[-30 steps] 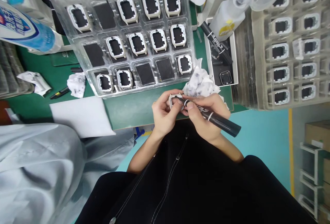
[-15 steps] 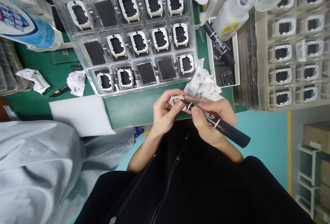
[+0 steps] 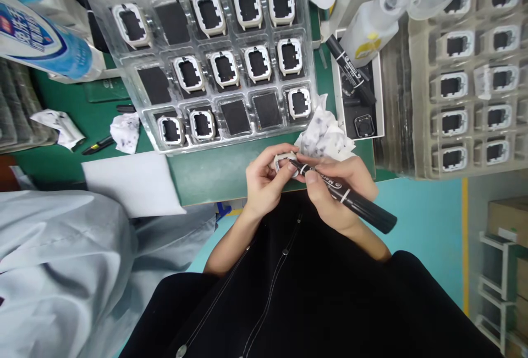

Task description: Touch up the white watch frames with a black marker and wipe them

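- Gripping a small white rounded-square frame (image 3: 281, 159) between curled thumb and fingers of the left hand (image 3: 264, 182), over the smooth green tabletop's (image 3: 218, 176) near edge.
- Pinching a thick black cylindrical marker (image 3: 365, 208) in the right hand (image 3: 340, 187), tip at the frame; cannot confirm contact.
- Should handle light, stiff, perhaps slippery; best taken by the outer rim.
- Reads "Mar…" along the barrel.
- Shows Chinese characters on the blue-and-white plastic bottle (image 3: 45, 39).

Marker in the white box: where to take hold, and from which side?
The marker: probably by its upper-left end, coming in from picture left. It lies slanted, that end jutting past the left rim of the white box, while the bottle crowds its right side.
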Available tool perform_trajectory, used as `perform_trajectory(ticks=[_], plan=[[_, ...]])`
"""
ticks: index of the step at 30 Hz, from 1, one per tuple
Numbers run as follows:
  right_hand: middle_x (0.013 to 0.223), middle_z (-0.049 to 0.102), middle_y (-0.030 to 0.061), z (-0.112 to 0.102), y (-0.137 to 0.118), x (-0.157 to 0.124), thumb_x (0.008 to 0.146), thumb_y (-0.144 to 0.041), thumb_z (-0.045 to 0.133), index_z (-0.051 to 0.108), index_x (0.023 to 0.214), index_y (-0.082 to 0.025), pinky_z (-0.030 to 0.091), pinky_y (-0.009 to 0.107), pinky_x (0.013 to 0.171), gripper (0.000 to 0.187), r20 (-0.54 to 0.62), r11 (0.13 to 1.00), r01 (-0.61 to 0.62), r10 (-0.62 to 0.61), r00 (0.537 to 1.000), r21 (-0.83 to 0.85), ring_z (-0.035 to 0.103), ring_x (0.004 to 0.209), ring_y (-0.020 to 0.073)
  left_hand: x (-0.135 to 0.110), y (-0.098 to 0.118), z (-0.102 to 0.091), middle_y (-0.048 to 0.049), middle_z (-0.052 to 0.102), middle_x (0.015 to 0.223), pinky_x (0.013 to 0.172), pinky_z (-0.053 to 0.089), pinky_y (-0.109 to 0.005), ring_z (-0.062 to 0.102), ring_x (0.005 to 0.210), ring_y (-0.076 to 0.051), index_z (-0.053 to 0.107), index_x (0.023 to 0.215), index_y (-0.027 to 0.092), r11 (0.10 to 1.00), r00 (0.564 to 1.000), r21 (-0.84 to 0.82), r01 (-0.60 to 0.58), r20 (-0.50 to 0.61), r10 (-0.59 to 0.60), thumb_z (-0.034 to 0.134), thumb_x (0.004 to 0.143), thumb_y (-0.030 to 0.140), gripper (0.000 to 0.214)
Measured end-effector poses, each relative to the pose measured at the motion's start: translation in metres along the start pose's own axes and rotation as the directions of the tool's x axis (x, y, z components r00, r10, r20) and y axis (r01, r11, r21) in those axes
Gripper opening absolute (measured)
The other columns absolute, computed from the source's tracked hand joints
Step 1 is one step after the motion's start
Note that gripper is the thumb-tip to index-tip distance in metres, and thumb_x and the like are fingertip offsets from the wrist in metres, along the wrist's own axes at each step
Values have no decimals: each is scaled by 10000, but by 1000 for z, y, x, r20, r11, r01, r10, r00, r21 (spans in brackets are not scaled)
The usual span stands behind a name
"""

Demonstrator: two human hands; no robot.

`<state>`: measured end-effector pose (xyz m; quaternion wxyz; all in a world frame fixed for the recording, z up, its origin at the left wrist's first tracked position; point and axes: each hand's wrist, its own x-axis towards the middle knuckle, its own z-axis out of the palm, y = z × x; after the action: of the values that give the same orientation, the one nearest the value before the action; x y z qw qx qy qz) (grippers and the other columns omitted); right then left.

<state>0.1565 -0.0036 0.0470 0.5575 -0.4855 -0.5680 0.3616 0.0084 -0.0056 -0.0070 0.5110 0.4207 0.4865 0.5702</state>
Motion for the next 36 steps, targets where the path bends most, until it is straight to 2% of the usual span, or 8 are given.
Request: perform_trajectory(ticks=[5, 9, 12, 17, 21, 27, 32, 36], plan=[[1051, 924, 27, -6, -8, 4, 948, -131, 865, 725, 1070, -292, 827, 462, 898, 246, 45, 996, 89, -88, 995, -19, 935, 1039, 317, 3, -6, -8, -51, 860, 1087, 779, 730, -342, 828, 812, -191, 845, 1233, 285, 994, 990, -71, 88, 117, -79, 895, 996, 618, 412], [1022, 927, 10, -9, -10, 6, 928, -98, 866, 735, 1097, -313, 828, 471, 883, 304, 109, 992, 123, -125, 986, 25, 935, 1042, 330, 4, -8, -13, -20, 834, 980, 715, 728, -313, 803, 727, -167, 841, 1203, 303, 978, 977, -144, 150, 174, -124, 922, 964, 649, 429], [1038, 929, 19, -6, -4, 2, 927, -132, 889, 737, 1111, -305, 826, 463, 857, 295, 78, 990, 128, -132, 988, 58, 933, 1060, 334, 5, -4, -13, -10, 821, 949, 632, 701, -261, 760, 629, -130, 845, 1186, 279, 944, 964, -255, 210, 217, -156, 955, 954, 580, 396], [853, 878, -19, 5, 6, -5, 969, -186, 863, 733, 1140, -286, 825, 438, 801, 237, -43, 971, 235, -233, 971, 43, 938, 912, 300, 7, 5, -9, 9, 802, 872, 559, 637, -182, 704, 555, -83, 863, 1149, 262, 858, 941, -417, 300, 274, -196, 972, 961, 465, 298], [834, 863, -28, 9, 8, -8, 1004, -256, 846, 721, 1158, -307, 822, 423, 783, 205, -70, 974, 225, -224, 972, 4, 936, 902, 285, 9, 9, -8, 14, 795, 836, 485, 583, -169, 675, 531, -84, 865, 1103, 269, 844, 937, -429, 322, 273, -218, 992, 931, 488, 306], [884, 876, -13, 8, 1, -8, 1005, -253, 841, 710, 1132, -309, 811, 425, 771, 190, -57, 984, 179, -177, 982, 15, 936, 953, 293, 8, 6, -9, 10, 784, 828, 498, 616, -211, 707, 543, -114, 839, 1106, 266, 855, 925, -373, 360, 261, -275, 1018, 877, 578, 426], [834, 835, -18, -11, 8, -8, 1038, -354, 810, 645, 1033, -292, 772, 430, 681, 176, -55, 991, 72, -66, 996, 115, 908, 820, 273, 2, 6, -11, 1, 787, 871, 521, 638, -248, 804, 598, -175, 790, 1137, 265, 892, 946, -335, 304, 220, -240, 983, 920, 564, 417], [579, 558, -137, -17, 36, -5, 1027, -427, 787, 594, 979, -297, 754, 503, 698, 237, -278, 989, 128, -104, 955, 69, 737, 513, 213, 3, 22, -16, -1, 780, 807, 633, 691, -326, 844, 691, -223, 820, 1155, 252, 971, 994, -224, 82, 84, -65, 955, 968, 498, 338]])
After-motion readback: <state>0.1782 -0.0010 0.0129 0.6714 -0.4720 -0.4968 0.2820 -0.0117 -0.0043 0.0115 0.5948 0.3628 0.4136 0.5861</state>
